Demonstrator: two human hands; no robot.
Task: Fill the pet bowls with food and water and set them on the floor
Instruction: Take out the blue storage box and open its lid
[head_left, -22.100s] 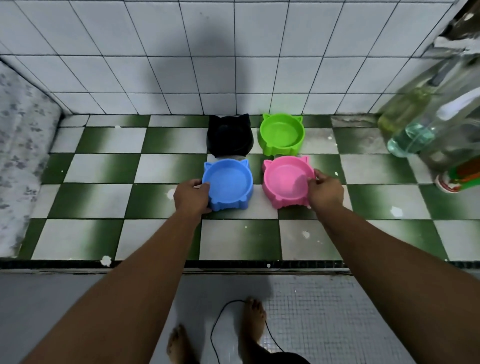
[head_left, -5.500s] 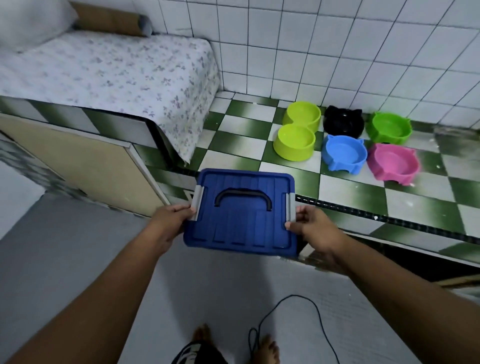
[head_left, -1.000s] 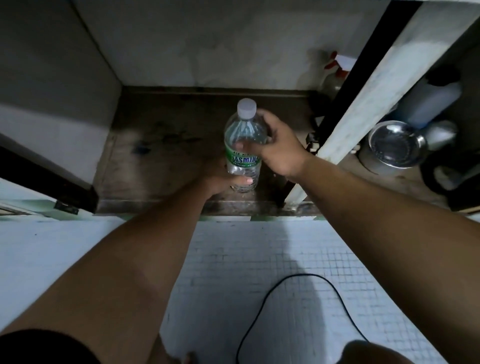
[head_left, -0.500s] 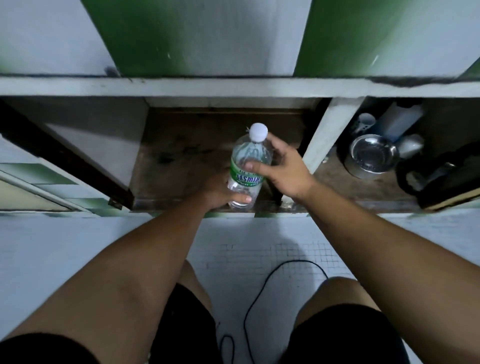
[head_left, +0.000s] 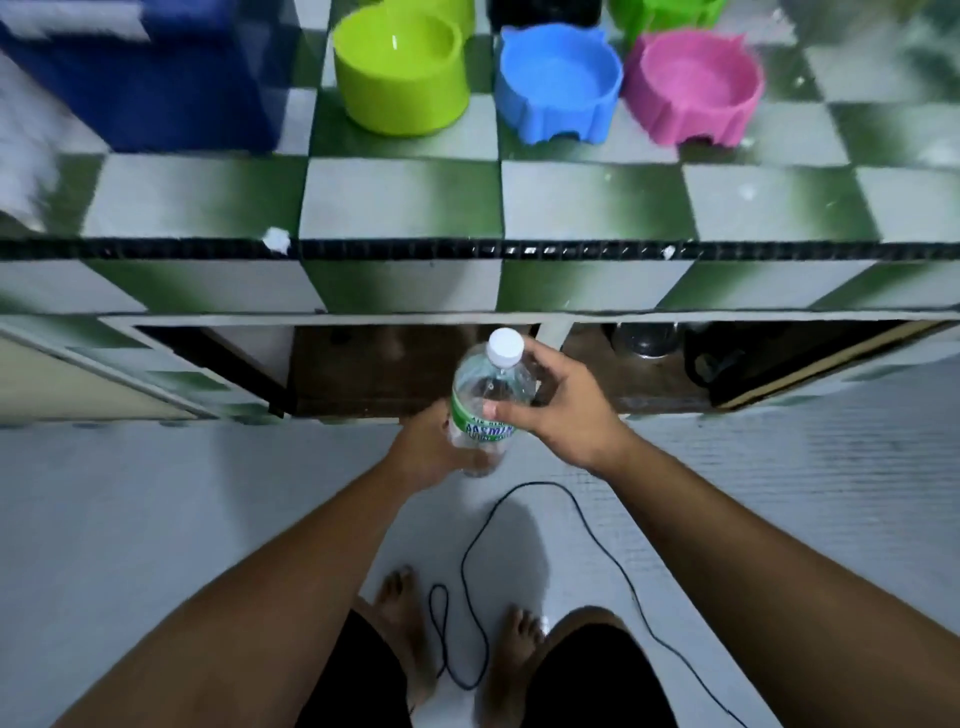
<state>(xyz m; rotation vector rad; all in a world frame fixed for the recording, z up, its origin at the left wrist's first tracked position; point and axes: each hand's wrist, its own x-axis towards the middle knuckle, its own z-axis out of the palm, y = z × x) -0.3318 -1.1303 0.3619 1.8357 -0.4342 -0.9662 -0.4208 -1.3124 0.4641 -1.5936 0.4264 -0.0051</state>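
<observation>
1. Since half a second ago the water bottle (head_left: 485, 395) has come up out of the dark cupboard shelf (head_left: 363, 374) and now sits in front of its opening, in the middle of the frame. The view has tipped up too, so the bowls are back in shot.
2. Upper left: a blue box (head_left: 140, 78) is on the green-and-white tiled counter (head_left: 400, 197), pretty blurry.
3. Just right of it at the top is the lime bowl (head_left: 400, 78), standing on the counter.
4. Centre, a bit left: the left hand (head_left: 426, 452) is wrapped round the bottom part of the bottle, gripping it from the left side.
5. The bottle itself is clear with a green label, its white cap on, roughly upright, and held between both hands.
6. Top centre: the blue bowl (head_left: 558, 83) sits close beside the lime one. A black bowl (head_left: 545, 8) is behind it, cut off by the top edge.
7. The right hand (head_left: 561, 410) grips the bottle's upper half, with the thumb across the label and the fingers curled round the far side.
8. A black cable (head_left: 597, 530) loops over the pale floor below the hands.
9. Upper right: the pink bowl (head_left: 693, 88) is just beside the blue one, with a green bowl (head_left: 660, 13) behind it.
</observation>
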